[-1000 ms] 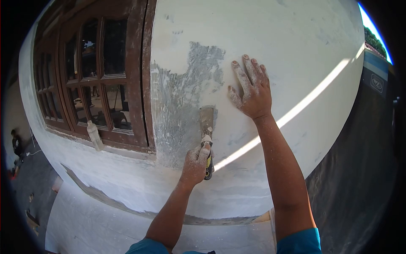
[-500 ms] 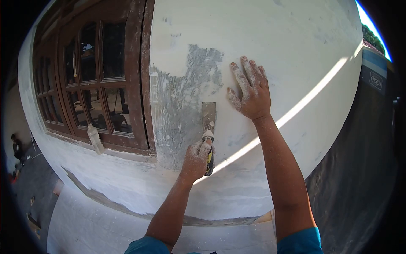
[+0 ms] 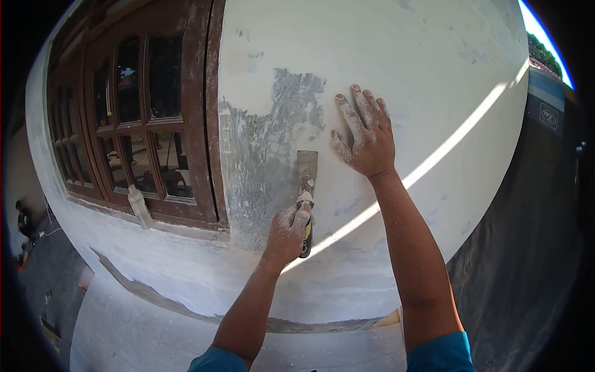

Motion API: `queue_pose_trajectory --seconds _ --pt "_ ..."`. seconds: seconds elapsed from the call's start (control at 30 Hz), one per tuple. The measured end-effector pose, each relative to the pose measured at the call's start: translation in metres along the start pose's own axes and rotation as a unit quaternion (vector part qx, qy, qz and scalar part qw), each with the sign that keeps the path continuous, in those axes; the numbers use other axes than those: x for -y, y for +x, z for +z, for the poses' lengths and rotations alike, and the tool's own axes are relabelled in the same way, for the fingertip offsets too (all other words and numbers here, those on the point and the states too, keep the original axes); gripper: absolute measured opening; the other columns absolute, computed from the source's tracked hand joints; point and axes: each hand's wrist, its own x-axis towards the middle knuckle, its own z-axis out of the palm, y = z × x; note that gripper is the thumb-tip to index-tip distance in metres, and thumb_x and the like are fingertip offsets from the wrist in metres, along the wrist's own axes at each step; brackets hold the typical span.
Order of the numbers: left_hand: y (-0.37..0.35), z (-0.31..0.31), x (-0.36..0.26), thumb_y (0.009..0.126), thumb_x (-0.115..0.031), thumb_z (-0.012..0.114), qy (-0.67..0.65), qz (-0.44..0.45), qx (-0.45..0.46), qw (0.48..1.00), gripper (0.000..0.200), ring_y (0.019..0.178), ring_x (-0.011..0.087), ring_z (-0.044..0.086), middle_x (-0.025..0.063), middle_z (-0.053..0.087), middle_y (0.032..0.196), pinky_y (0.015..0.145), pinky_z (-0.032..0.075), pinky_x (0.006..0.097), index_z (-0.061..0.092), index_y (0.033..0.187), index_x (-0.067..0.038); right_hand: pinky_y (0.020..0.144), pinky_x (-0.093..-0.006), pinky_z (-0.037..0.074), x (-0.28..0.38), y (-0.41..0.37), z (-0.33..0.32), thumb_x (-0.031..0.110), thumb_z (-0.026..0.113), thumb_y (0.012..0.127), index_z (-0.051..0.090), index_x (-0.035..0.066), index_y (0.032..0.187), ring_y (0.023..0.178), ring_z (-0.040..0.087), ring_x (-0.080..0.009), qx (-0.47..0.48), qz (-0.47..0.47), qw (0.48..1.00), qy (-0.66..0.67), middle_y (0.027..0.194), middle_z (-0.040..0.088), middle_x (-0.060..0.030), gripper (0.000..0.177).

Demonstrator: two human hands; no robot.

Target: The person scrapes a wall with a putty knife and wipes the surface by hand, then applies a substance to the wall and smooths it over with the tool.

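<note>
My left hand (image 3: 289,232), dusted white, is wrapped round the black and yellow handle of a scraper (image 3: 307,168). The scraper's flat metal blade points up and lies against the white wall (image 3: 427,74), at the right edge of a grey scraped patch (image 3: 263,149). To the upper right, my right hand (image 3: 370,133) rests on the wall with fingers spread, powdery on the fingers and holding nothing. Whether the blade's edge is pressing into the surface cannot be made out.
A brown wooden window (image 3: 139,111) is left of the patch, with a clear bottle (image 3: 139,206) on its sill. White sheeting (image 3: 149,335) covers the ground below. A dark sheet (image 3: 508,204) hangs at the right. Someone (image 3: 25,218) is far left.
Almost nothing differs. The view has shifted slightly, and both hands keep nearly the same places on the wall.
</note>
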Motion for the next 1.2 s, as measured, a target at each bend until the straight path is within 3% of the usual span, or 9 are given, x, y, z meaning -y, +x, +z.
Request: queue_pose_trajectory --seconds 0.07,0.3,0.5,0.6,0.67,0.7,0.87,1.0,1.2 --pt "0.001 0.003 -0.002 0.102 -0.032 0.052 0.086 0.153 -0.045 0.983 0.041 0.056 0.0173 0.057 0.0102 0.055 0.063 0.057 0.046 0.0358 0.061 0.078 0.001 0.117 -0.0500 0.033 0.001 -0.001 0.000 0.033 0.069 0.083 0.055 0.023 0.143 0.138 0.044 -0.0309 -0.001 0.001 1.000 0.002 0.152 0.046 -0.0096 0.062" --pt "-0.004 0.007 0.005 0.103 -0.030 0.051 -0.069 -0.009 0.017 0.997 0.039 0.056 0.0173 0.053 0.0092 0.056 0.066 0.058 0.044 0.0353 0.060 0.079 0.000 0.117 -0.0500 0.033 0.000 0.003 0.000 0.034 0.069 0.083 0.055 0.022 0.142 0.137 0.045 -0.0323 -0.001 -0.001 1.000 0.000 0.151 0.046 -0.0111 0.062" --pt "-0.005 0.004 0.004 0.104 -0.030 0.050 0.056 0.165 -0.035 0.984 0.040 0.057 0.0151 0.053 0.0075 0.055 0.065 0.057 0.045 0.0336 0.059 0.080 0.000 0.117 -0.0500 0.033 0.001 0.002 -0.002 0.033 0.068 0.084 0.055 0.022 0.143 0.137 0.045 -0.0322 0.001 0.002 1.000 -0.005 0.151 0.047 -0.0109 0.061" --pt "-0.004 0.006 -0.009 0.104 -0.031 0.050 -0.095 -0.035 0.026 0.994 0.040 0.056 0.0143 0.053 0.0070 0.055 0.064 0.056 0.045 0.0331 0.059 0.080 -0.001 0.117 -0.0499 0.033 0.000 0.001 -0.002 0.033 0.068 0.084 0.055 0.022 0.143 0.137 0.045 -0.0320 0.004 0.002 1.000 -0.002 0.151 0.046 -0.0107 0.061" --pt "-0.008 0.008 0.017 0.104 -0.031 0.050 0.016 0.172 -0.023 0.985 0.040 0.055 0.0137 0.052 0.0063 0.054 0.064 0.054 0.045 0.0321 0.059 0.079 -0.001 0.117 -0.0499 0.033 0.000 0.001 -0.001 0.033 0.068 0.084 0.055 0.022 0.143 0.137 0.046 -0.0320 0.002 0.005 1.000 0.001 0.151 0.046 -0.0106 0.061" --pt "-0.006 0.007 0.015 0.104 -0.031 0.050 0.017 0.175 -0.022 0.984 0.040 0.055 0.0137 0.052 0.0063 0.054 0.064 0.054 0.045 0.0321 0.059 0.079 -0.001 0.117 -0.0499 0.033 0.000 0.000 0.000 0.032 0.068 0.084 0.055 0.022 0.143 0.137 0.045 -0.0320 0.000 0.004 1.000 0.001 0.152 0.046 -0.0106 0.061" --pt "0.005 0.008 -0.007 0.104 -0.031 0.050 -0.043 0.027 0.002 0.999 0.040 0.056 0.0134 0.054 0.0050 0.054 0.064 0.054 0.045 0.0320 0.059 0.079 -0.001 0.117 -0.0499 0.033 0.001 0.000 -0.001 0.032 0.068 0.083 0.055 0.022 0.142 0.138 0.045 -0.0321 0.006 0.006 1.000 0.003 0.152 0.046 -0.0105 0.061" --pt "-0.007 0.010 -0.003 0.104 -0.032 0.049 -0.011 0.087 -0.025 0.996 0.041 0.056 0.0135 0.054 0.0051 0.054 0.064 0.054 0.045 0.0322 0.060 0.079 -0.001 0.117 -0.0503 0.034 0.000 0.002 -0.001 0.033 0.068 0.084 0.055 0.022 0.143 0.137 0.045 -0.0324 -0.005 0.002 1.000 0.002 0.151 0.046 -0.0110 0.061" --pt "-0.004 0.010 0.006 0.104 -0.033 0.050 -0.064 -0.024 0.009 0.998 0.041 0.054 0.0123 0.053 0.0045 0.054 0.064 0.053 0.044 0.0312 0.060 0.080 -0.001 0.117 -0.0504 0.034 0.001 0.000 -0.001 0.034 0.067 0.084 0.055 0.022 0.143 0.137 0.046 -0.0323 0.002 0.004 1.000 0.003 0.151 0.047 -0.0108 0.061"
